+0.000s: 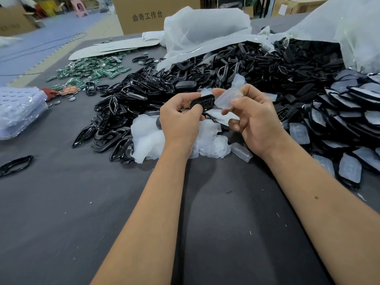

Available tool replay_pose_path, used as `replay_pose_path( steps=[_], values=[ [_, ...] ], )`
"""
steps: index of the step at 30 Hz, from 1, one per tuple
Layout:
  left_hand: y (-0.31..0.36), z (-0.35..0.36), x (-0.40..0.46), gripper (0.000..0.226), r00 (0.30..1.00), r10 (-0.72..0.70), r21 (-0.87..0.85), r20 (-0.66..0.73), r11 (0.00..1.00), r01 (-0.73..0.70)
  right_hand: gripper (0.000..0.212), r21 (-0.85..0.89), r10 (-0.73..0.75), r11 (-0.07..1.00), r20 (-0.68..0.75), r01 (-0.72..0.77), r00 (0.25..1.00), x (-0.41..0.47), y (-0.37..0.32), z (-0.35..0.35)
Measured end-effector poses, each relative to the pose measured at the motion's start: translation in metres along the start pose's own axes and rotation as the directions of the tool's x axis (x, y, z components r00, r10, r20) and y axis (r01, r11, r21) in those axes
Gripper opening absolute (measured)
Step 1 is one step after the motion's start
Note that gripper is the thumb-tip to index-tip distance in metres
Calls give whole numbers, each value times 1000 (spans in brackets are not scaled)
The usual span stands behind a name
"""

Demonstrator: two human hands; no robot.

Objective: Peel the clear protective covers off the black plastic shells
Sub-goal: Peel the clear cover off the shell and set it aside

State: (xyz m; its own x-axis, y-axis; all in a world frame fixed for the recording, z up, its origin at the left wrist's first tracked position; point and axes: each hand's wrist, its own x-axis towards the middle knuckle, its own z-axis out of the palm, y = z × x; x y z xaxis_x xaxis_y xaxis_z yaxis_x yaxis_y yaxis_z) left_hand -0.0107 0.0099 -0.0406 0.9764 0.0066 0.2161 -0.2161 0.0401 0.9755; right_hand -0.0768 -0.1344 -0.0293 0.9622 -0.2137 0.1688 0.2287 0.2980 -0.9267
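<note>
My left hand [181, 118] grips a small black plastic shell [202, 102] with button holes, held above the table. Just to its right, my right hand [255, 118] pinches a clear protective cover [229, 99] between thumb and fingers, apart from the shell. Below both hands lies a heap of loose clear covers [148, 136]. Black shells still wearing clear covers [349, 169] are stacked at the right. A big mound of bare black shells and frames [127, 103] spreads left and behind.
The dark grey table [82, 202] carries green circuit boards [92, 70] at the back left, a bubble-wrap bundle [18, 112] at the left edge and a lone black frame [16, 164]. White plastic bags [205, 31] and a cardboard box [148, 15] stand behind.
</note>
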Motion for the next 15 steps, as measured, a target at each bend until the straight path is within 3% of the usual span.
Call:
replay_pose_path(
  steps=[6, 13, 15],
  values=[
    [1, 0, 0, 30, 1000, -12, -20, 4, 1000, 12, 30, -40, 10, 999, -11, -11, 1000, 2, 3, -2],
    [1, 1, -1, 29, 1000, -29, -39, 1, 999, 29, 11, -99, -34, 995, -14, 33, 999, 4, 11, -3],
    [1, 1, -1, 28, 999, -32, -50, 5, 998, 32, 19, -114, -40, 993, -29, 36, 999, 5, 13, -4]
  ],
)
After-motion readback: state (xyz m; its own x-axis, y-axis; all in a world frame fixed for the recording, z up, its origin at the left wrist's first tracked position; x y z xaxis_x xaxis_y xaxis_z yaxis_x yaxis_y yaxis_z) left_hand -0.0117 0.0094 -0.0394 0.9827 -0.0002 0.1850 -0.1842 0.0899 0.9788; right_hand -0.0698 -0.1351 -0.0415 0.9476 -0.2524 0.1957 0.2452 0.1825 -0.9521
